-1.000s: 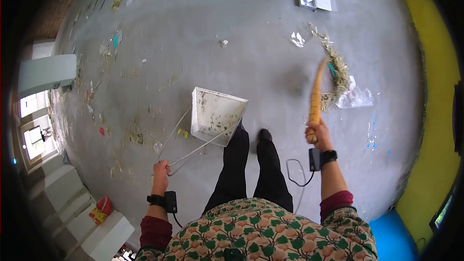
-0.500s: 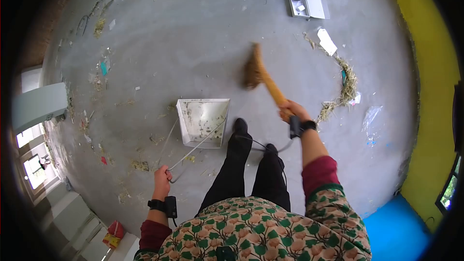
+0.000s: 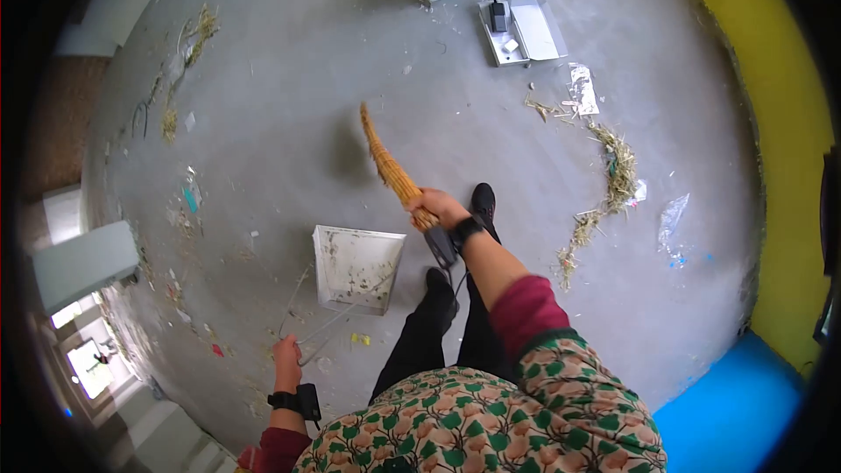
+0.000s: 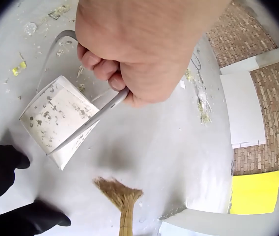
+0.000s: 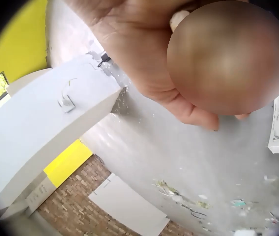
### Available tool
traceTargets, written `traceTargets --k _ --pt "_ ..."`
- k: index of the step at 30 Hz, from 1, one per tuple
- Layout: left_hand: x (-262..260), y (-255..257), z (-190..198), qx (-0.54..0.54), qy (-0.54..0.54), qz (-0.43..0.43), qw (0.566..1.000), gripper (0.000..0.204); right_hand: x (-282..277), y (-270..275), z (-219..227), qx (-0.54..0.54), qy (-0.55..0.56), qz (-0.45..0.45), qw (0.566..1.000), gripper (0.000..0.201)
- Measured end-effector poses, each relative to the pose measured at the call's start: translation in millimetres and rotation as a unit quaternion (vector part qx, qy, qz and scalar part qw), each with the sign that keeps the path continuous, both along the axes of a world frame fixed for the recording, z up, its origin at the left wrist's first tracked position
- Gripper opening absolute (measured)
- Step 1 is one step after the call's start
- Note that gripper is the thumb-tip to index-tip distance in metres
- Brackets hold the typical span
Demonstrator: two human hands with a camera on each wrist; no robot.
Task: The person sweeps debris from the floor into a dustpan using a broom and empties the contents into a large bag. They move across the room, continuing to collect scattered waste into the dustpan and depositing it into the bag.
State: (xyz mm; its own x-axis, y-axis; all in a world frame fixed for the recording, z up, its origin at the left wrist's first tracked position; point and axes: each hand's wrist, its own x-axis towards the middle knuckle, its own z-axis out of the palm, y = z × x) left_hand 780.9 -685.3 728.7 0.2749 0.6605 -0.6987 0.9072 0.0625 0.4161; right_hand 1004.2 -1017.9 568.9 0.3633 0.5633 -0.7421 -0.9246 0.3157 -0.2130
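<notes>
On a littered grey concrete floor (image 3: 289,52), we stand over our sweeping gear. At far left, scraps of paper and straw (image 3: 188,201) dot the floor. Our left hand (image 3: 286,353) curls its grip round the bent wire handle (image 4: 85,120) of a white dustpan (image 3: 357,267), which sits flat on the floor just beside our black shoes (image 3: 482,203), flecked inside with debris; the left wrist view shows the fingers closed tight on the wire. Our right hand (image 3: 435,207) holds the rounded butt of a straw broom (image 3: 385,162), the grip wrapped fully round it, the broom head raised ahead of the dustpan and apart from it. Further right, a curved line of straw (image 3: 613,175) lies with clear plastic wrappers (image 3: 672,219), well apart from the pan. A yellow wall (image 3: 771,79) bounds the right edge.
</notes>
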Motion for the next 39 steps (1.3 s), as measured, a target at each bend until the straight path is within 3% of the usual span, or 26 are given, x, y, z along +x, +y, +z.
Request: traceTargets --k 2,4,5,6,7,10,12,14,17,19,20,22,24,26,27,28,31,32,33,34,35,37,38,39 --pt "29 -3 13 0.02 0.034 -0.01 0.999 0.02 37 -9 -17 -0.005 0.037 0.019 0.999 0.021" --pt "49 -12 17 -0.009 0.005 -0.002 1.0 0.019 52 -66 -22 -0.038 0.093 -0.006 0.995 0.024" --pt "63 -19 17 -0.011 0.008 -0.009 1.0 0.019 36 -108 -52 -0.039 0.064 -0.042 0.996 0.025" --pt "77 -20 19 -0.008 0.016 -0.014 1.0 0.019 26 -150 -45 -0.023 0.022 -0.096 0.995 0.024" --pt "92 -27 19 -0.003 0.023 -0.021 1.0 0.019 16 -199 -11 -0.104 0.039 -0.091 0.99 0.03" --pt "137 -50 16 -0.05 0.022 -0.074 0.996 0.019 -39 -322 17 -0.172 0.102 -0.178 0.963 0.036" --pt "171 -64 6 -0.059 0.029 -0.104 0.992 0.019 -60 -372 30 -0.248 0.125 -0.225 0.934 0.033" --pt "207 -72 4 -0.068 0.045 -0.134 0.988 0.019 -65 -386 39 -0.315 0.123 -0.253 0.907 0.031" --pt "254 -98 -4 -0.073 0.04 -0.2 0.976 0.019 -99 -350 74 -0.365 0.08 -0.265 0.889 0.039" --pt "284 -111 -8 -0.083 0.035 -0.241 0.966 0.017 -136 -309 98 -0.352 0.12 -0.252 0.893 0.059" --pt "329 -123 -11 -0.09 0.062 -0.252 0.962 0.017 -123 -290 110 -0.319 0.183 -0.239 0.899 0.066" --pt "350 -148 -8 -0.096 0.044 -0.295 0.95 0.018 -156 -263 123 -0.28 0.258 -0.165 0.91 0.071" --pt "375 -186 -3 -0.092 0.05 -0.359 0.928 0.019 -193 -260 107 -0.292 0.263 -0.108 0.913 0.073" --pt "403 -217 -1 -0.084 0.063 -0.422 0.901 0.02 -234 -291 83 -0.321 0.236 -0.139 0.907 0.074" --pt "467 -242 5 -0.08 0.115 -0.448 0.883 0.02 -182 -331 123 -0.326 0.289 -0.118 0.892 0.076" --pt "483 -259 2 -0.07 0.109 -0.48 0.868 0.021 -171 -362 121 -0.321 0.277 -0.139 0.895 0.076" --pt "484 -293 11 -0.075 0.083 -0.563 0.819 0.021 -190 -388 105 -0.457 0.237 -0.107 0.851 0.062" --pt "491 -302 11 -0.077 0.078 -0.577 0.809 0.021 -175 -390 124 -0.45 0.242 -0.141 0.848 0.05" --pt "499 -312 10 -0.076 0.078 -0.61 0.785 0.021 -171 -379 128 -0.437 0.239 -0.239 0.833 0.048" --pt "534 -332 16 -0.087 0.118 -0.634 0.759 0.021 -141 -381 160 -0.42 0.269 -0.312 0.809 0.045" --pt "550 -348 9 -0.093 0.11 -0.644 0.751 0.021 -123 -373 164 -0.415 0.249 -0.363 0.796 0.044" --pt "557 -356 -2 -0.066 0.085 -0.711 0.695 0.023 -129 -325 176 -0.387 0.236 -0.462 0.762 0.039" --pt "564 -355 -13 -0.072 0.085 -0.716 0.689 0.023 -134 -301 186 -0.347 0.2 -0.517 0.757 0.039" --pt "573 -353 -28 -0.071 0.029 -0.79 0.609 0.023 -138 -273 197 -0.342 0.216 -0.522 0.751 0.04"
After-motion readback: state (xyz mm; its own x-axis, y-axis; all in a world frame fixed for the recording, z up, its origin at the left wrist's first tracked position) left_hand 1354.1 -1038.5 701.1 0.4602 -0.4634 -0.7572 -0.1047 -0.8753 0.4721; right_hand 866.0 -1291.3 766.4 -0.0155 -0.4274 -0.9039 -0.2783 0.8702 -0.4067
